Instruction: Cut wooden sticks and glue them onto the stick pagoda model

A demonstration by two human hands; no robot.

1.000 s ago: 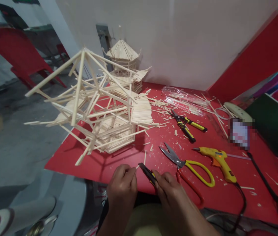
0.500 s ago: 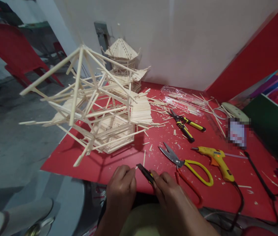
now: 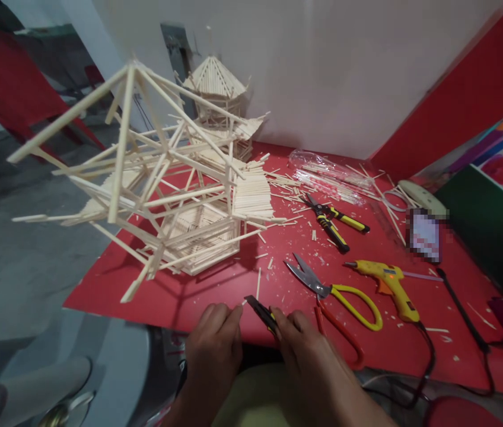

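Observation:
Near the front edge of the red table, my left hand [image 3: 216, 338] is closed in a pinch on a small wooden stick [image 3: 244, 302], of which only a pale tip shows. My right hand [image 3: 301, 339] is wrapped round a black and yellow utility knife [image 3: 263, 314]. Its dark blade points left, close to the stick's tip; whether they touch I cannot tell. Ahead and to the left stands an open frame of a stick-built pavilion model [image 3: 166, 196]. One loose stick [image 3: 258, 283] lies just beyond the knife.
Scissors [image 3: 322, 290] with one yellow and one red handle, yellow-black cutters [image 3: 329, 222] and a yellow glue gun [image 3: 387, 281] with a cord lie to the right. A second pavilion model [image 3: 218, 95] stands by the wall. A plastic bag of sticks [image 3: 331, 178] lies behind.
The view has shifted slightly, so the models and tools appear a little further left. Both hands keep their grips, and the knife stays beside the stick's tip.

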